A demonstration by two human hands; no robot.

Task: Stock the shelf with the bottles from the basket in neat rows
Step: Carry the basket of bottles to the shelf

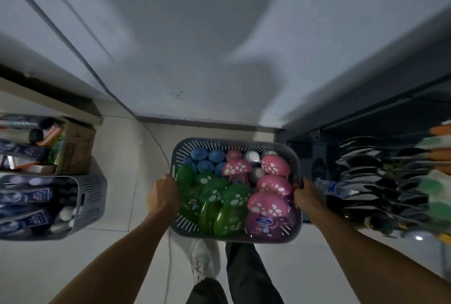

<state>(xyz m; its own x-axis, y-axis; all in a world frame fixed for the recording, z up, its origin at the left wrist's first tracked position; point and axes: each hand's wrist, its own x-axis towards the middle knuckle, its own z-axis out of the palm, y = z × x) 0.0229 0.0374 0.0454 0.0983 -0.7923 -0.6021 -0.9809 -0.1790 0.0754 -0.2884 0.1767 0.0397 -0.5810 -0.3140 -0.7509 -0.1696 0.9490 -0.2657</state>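
Observation:
A grey slotted basket [188, 148] is held in front of me above the tiled floor. My left hand [164, 193] grips its left rim and my right hand [307, 195] grips its right rim. Inside stand green bottles with spotted mushroom caps [214, 193] at the front left. Pink mushroom-capped bottles [274, 185] fill the right side, and blue-capped bottles [207, 159] sit at the back. The shelf [366, 113] is a dark metal rack at the right, blurred, with rows of dark packaged goods [380, 181] on it.
A second grey basket [91, 196] of dark boxed items sits on the floor at the left, with a cardboard box [75, 147] of goods behind it. A white cable [161, 149] runs along the floor. A wall stands ahead. My shoes and trouser legs are below the basket.

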